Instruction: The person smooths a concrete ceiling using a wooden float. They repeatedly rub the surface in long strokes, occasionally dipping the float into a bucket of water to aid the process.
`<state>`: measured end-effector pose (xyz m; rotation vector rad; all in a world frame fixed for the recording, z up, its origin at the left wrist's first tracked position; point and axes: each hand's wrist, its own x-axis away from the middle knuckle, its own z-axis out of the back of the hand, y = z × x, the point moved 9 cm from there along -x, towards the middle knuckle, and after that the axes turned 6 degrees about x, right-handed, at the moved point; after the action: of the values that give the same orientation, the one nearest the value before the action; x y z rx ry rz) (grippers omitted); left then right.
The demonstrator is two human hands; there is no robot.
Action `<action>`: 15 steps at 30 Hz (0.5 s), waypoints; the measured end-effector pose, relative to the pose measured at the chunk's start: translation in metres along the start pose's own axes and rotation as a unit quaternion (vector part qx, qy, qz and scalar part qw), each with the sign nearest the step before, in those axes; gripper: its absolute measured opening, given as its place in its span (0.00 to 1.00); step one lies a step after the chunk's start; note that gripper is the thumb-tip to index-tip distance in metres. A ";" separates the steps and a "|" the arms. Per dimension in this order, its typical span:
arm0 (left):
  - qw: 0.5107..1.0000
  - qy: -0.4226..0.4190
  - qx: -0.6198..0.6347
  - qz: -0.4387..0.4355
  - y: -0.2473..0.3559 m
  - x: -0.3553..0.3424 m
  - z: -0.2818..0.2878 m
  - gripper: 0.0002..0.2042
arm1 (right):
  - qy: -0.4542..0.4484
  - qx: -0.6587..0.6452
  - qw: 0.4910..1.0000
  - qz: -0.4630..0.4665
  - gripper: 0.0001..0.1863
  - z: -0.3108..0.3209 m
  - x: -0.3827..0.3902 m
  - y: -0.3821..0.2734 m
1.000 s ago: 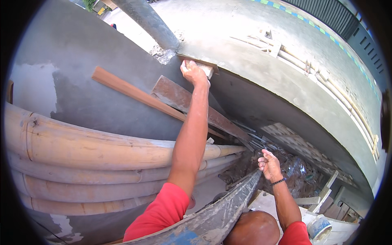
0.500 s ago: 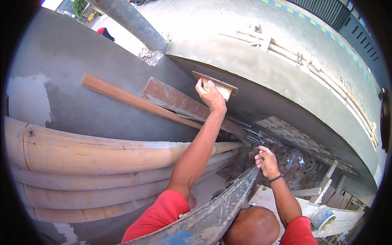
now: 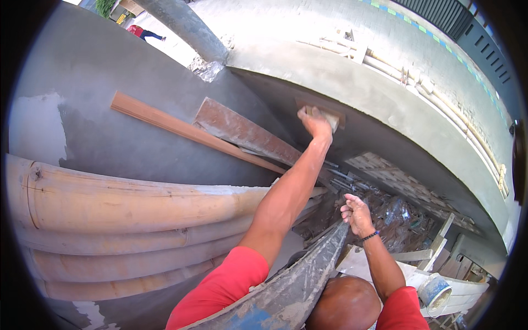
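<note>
We saw the left hand (image 3: pixel 314 122) gripping a wooden float (image 3: pixel 325 115) flat against the grey wall (image 3: pixel 385 104), just above the middle of the frame. Lower down, right of the middle, the right hand (image 3: pixel 356 213) curled its fingers around the tip of a dirty board (image 3: pixel 308 275). Thick bamboo poles (image 3: pixel 126 203) lay at the left.

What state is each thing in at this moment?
Left hand: gripping the float.
Float: pressed flat against the grey wall.
Right hand: loosely curled, on the top end of the mortar-caked board.
Bucket: upright, open.
Bamboo poles: lying stacked.
</note>
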<state>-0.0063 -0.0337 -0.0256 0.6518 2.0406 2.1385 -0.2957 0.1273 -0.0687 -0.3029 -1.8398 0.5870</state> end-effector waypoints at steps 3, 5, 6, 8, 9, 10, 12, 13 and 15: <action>0.999 -0.024 0.040 -0.004 -0.006 0.013 0.010 0.17 | -0.003 -0.017 0.999 0.027 0.18 0.000 0.007 -0.016; 0.997 -0.028 0.050 -0.041 0.019 0.007 0.020 0.18 | 0.004 -0.028 0.999 0.043 0.17 0.007 0.010 -0.018; 0.996 -0.020 0.028 -0.078 0.043 0.005 0.024 0.18 | 0.019 -0.031 0.998 0.041 0.17 0.018 0.009 -0.012; 0.994 -0.029 0.045 -0.094 0.085 0.014 0.014 0.18 | 0.052 -0.037 0.998 0.025 0.16 0.040 0.008 0.002; 0.992 -0.044 0.085 -0.077 0.101 0.020 0.006 0.18 | 0.066 -0.038 0.997 0.016 0.16 0.049 0.007 0.009; 0.993 -0.048 0.056 -0.092 0.116 0.025 0.000 0.18 | 0.058 -0.036 0.998 0.017 0.16 0.047 0.004 0.012; 0.991 -0.007 0.024 -0.134 0.096 0.016 -0.001 0.18 | 0.055 -0.029 0.998 0.015 0.16 0.045 0.002 0.016; 0.992 -0.012 0.011 -0.126 0.095 0.020 -0.003 0.18 | 0.057 -0.029 0.998 0.014 0.16 0.046 0.003 0.018; 0.993 -0.020 -0.028 -0.113 0.055 0.011 -0.003 0.17 | 0.061 -0.020 0.998 0.005 0.16 0.041 0.003 0.018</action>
<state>-0.0056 -0.0373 0.0299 0.4282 1.9241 2.0282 -0.3363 0.1339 -0.0865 -0.3669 -1.7341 0.5264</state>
